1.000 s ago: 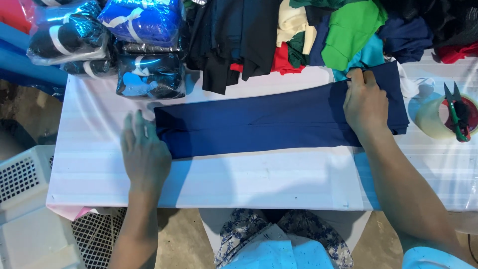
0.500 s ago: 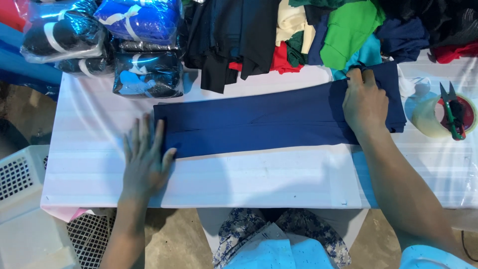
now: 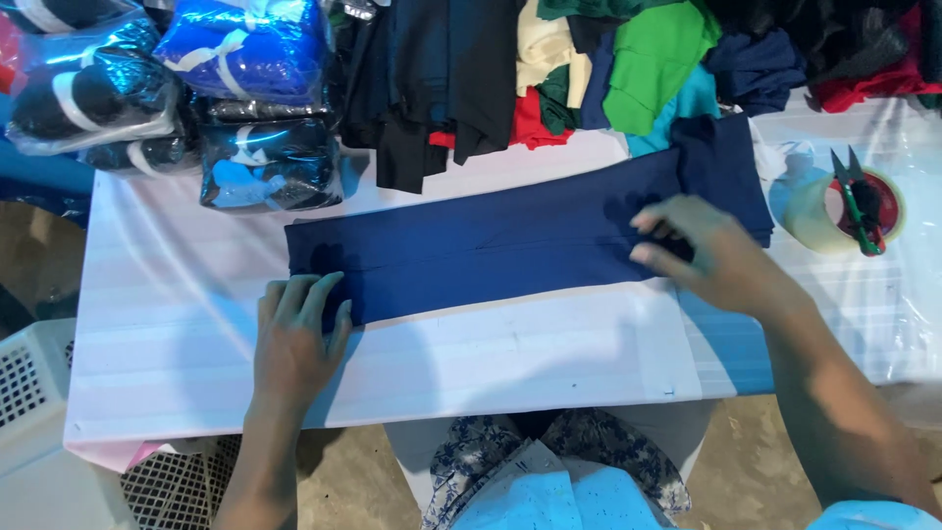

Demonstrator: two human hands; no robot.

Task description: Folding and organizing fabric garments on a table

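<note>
**Navy cloth folded into a long strip, both ends under the hands**

At the far left, shiny plastic-wrapped bundles [image 3: 245, 162] sit stacked at the back corner of the white table [image 3: 177, 324], with a white slatted basket [image 3: 29, 383] below the table edge. The left hand [image 3: 294, 339] lies flat, fingers spread, palm on the table and fingertips touching the near left corner of the navy cloth [image 3: 491, 240]; it pinches nothing. The cloth stretches across the middle of the table as a narrow folded band with a lengthwise crease showing, so the long folds look done, while it has not yet been folded crosswise into a compact stack. Behind it lies a heap of mixed garments [image 3: 589, 69] in black, cream, red and green. The right hand [image 3: 706, 250] rests on the cloth's right part, fingers loosely curled and pointing left; whether it pinches a layer I cannot tell. Further right stands a tape roll [image 3: 819, 211] with green snips [image 3: 854, 201] across it.
</note>
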